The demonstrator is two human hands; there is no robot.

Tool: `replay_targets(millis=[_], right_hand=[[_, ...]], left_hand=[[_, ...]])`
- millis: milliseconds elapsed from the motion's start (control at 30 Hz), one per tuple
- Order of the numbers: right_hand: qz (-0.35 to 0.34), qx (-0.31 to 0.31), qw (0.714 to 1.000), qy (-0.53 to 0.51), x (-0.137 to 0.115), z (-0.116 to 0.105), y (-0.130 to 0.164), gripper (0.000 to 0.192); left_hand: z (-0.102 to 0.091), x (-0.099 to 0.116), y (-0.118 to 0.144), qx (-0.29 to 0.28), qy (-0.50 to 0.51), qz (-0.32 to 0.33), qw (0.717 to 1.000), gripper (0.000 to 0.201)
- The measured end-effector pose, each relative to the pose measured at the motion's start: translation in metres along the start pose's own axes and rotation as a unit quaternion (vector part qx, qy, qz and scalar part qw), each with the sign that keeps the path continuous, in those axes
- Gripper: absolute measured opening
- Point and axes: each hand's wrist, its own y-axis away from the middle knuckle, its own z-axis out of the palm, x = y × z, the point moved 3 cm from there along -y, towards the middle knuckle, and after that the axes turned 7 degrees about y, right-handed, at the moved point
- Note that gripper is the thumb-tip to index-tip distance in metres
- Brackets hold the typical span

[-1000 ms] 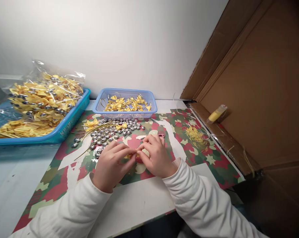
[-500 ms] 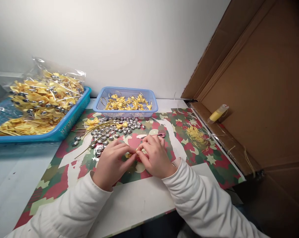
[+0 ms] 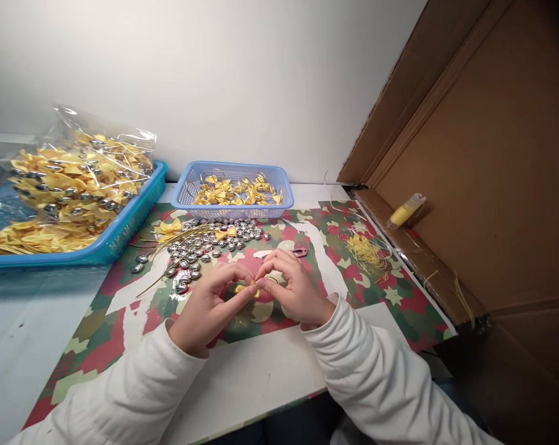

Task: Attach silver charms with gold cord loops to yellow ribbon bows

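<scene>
Over the patterned mat, my left hand (image 3: 209, 303) and my right hand (image 3: 295, 290) meet fingertip to fingertip. Between and just below them shows a small yellow ribbon bow (image 3: 241, 289), partly covered by the fingers. My left thumb and forefinger pinch it. With thumb and forefinger together, my right hand grips a thin gold cord at the bow; the exact grip is hard to see. Shiny silver bells or beads (image 3: 193, 253) lie scattered beyond my left hand. Among them are a loose yellow bow (image 3: 225, 234) and long gold cords (image 3: 156, 283).
A blue basket (image 3: 180, 204) with yellow bows stands at the back. On the left, a larger blue basket (image 3: 121, 232) holds a bulging plastic bag (image 3: 89, 167). A pink-handled tool (image 3: 300, 250), yellow thread scraps (image 3: 366, 253), a yellow tube (image 3: 405, 211) and a cardboard wall (image 3: 483, 154) are rightward.
My fingers have shifted into a rounder pinch, knuckles raised, with the fingertips still together. More of the yellow bow shows below them. The view has moved slightly.
</scene>
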Motion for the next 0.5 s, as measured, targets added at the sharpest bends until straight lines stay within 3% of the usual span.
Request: replay_targets(millis=[333, 500], right_hand=[[0.005, -0.056, 0.993, 0.104, -0.003, 0.0, 0.0, 0.011], [0.002, -0.064, 0.985, 0.16, 0.0, 0.006, 0.001, 0.012]], left_hand=[[0.001, -0.002, -0.001, -0.039, -0.043, 0.004, 0.998, 0.017], [0.001, -0.009, 0.0, -0.041, -0.05, -0.026, 0.998, 0.022]])
